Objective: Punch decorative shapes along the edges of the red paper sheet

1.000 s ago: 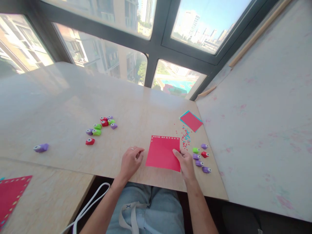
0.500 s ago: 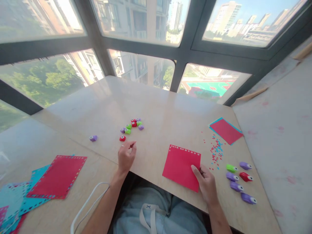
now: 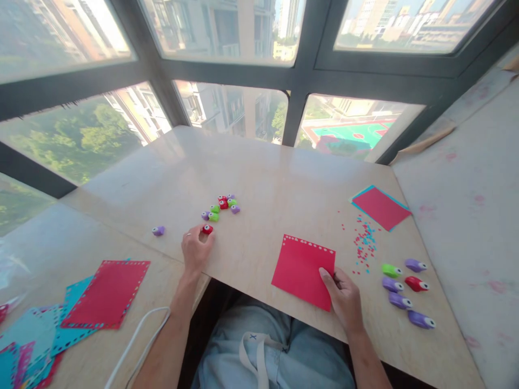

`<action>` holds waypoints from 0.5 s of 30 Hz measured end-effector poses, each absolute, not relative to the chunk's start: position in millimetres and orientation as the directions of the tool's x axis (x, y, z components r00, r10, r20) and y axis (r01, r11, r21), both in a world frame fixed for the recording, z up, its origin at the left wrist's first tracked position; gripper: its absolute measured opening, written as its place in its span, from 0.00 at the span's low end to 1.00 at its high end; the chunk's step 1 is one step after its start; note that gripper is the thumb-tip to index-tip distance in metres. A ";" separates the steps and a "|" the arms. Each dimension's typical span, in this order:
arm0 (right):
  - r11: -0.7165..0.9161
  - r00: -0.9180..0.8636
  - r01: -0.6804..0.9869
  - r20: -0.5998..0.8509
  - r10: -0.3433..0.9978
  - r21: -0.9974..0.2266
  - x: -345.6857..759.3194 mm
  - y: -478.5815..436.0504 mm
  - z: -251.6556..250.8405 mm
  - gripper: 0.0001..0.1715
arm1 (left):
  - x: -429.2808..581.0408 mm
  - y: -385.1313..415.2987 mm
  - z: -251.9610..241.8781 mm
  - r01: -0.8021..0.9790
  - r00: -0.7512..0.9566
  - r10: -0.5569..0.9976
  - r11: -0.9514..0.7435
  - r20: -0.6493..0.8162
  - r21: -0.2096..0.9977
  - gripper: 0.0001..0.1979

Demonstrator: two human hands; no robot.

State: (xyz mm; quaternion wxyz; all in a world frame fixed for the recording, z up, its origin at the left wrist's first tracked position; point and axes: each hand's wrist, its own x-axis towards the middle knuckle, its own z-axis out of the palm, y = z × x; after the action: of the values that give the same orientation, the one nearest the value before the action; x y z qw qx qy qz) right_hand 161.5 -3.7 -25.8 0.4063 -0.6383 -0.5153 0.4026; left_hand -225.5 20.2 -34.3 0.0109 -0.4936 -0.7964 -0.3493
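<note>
Left hand (image 3: 197, 247): thumb and finger curl round the red punch (image 3: 207, 229), left of the sheet (image 3: 302, 270); whether they grip, I cannot tell.
Right hand (image 3: 344, 297): pinches the sheet's right edge, thumb on top.
Handling: a light pinch on the punch's sides should work best, clear of the cluster (image 3: 223, 204) beyond and left of the sheet.
Confetti (image 3: 365, 243): right of the sheet; its shapes are too small to read.
Hidden: right fingertips, behind the sheet's edge.
Cut off: the paper pile (image 3: 34, 329), far left of the sheet.
</note>
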 end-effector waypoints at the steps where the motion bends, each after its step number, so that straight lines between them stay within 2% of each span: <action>1: -0.138 0.143 0.330 -0.095 0.985 -0.934 161.2 -3.7 -25.3 0.24 | -223.2 20.5 -33.8 0.797 -0.509 0.778 0.265 0.369 0.542 0.14; 7: -0.120 0.142 0.344 -0.075 0.987 -0.931 159.9 -3.5 -24.2 0.25 | -211.2 21.1 -36.4 0.806 -0.470 0.802 0.220 0.368 0.549 0.14; 15: -0.104 0.116 0.320 -0.070 0.991 -0.942 161.0 -3.4 -28.4 0.23 | -177.0 29.3 -38.5 0.823 -0.288 0.879 0.025 0.379 0.568 0.11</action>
State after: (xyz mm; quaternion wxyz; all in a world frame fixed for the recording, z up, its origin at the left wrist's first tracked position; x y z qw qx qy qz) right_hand 161.0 -3.4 -28.4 0.4132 -0.6224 -0.5264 0.4059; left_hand -177.0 29.3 -38.5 -0.0387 -0.5954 -0.7147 -0.3649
